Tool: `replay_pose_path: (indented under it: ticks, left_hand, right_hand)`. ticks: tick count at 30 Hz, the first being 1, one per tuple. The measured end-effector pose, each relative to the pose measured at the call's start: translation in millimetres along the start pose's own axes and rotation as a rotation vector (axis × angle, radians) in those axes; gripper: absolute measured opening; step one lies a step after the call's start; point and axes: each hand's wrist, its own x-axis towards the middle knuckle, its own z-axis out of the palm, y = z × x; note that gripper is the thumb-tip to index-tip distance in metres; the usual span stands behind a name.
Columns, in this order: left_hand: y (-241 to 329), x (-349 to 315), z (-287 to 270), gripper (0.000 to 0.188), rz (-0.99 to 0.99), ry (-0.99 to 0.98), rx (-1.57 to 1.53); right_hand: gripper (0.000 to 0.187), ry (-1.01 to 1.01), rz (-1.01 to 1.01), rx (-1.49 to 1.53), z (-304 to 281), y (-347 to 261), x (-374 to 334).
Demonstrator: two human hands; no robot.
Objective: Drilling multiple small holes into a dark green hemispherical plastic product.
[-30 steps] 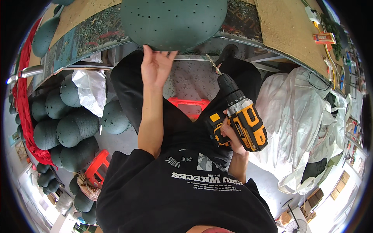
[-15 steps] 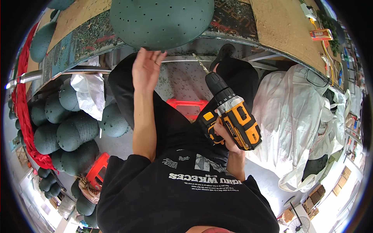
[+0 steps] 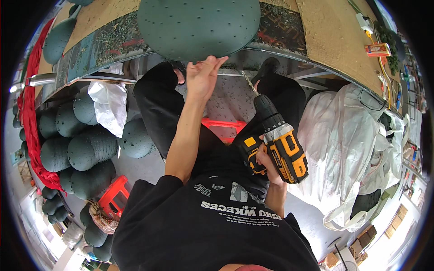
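The step in hand seems to be steadying the dark green dome (image 3: 199,31), which overhangs the near edge of the surface (image 3: 282,38). The left hand (image 3: 201,81) has its fingers loosely extended at the rim; whether they grip is unclear. The right hand (image 3: 266,162) wraps firmly around the cordless drill (image 3: 284,151). The next move calls for firm support. The dome looks smooth, matte, rounded, dotted with small holes.

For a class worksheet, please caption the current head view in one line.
Right hand gripping a yellow drill, left hand at the rim of a dark green dome dotted with holes.
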Motion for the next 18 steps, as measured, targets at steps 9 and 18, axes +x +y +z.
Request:
replay_pose_path:
  ticks: [9,18]
  left_hand:
    - [17.1,-18.9,-15.4,0.018,-0.075,-0.014,-0.003]
    - [1.6,-22.0,-12.3,0.018,-0.095,-0.02,-0.022]
  right_hand:
    - [0.031,0.017,-0.06,-0.148,2.2,6.0,2.7]
    - [0.022,0.036,-0.485,-0.714,13.5,30.7,15.9]
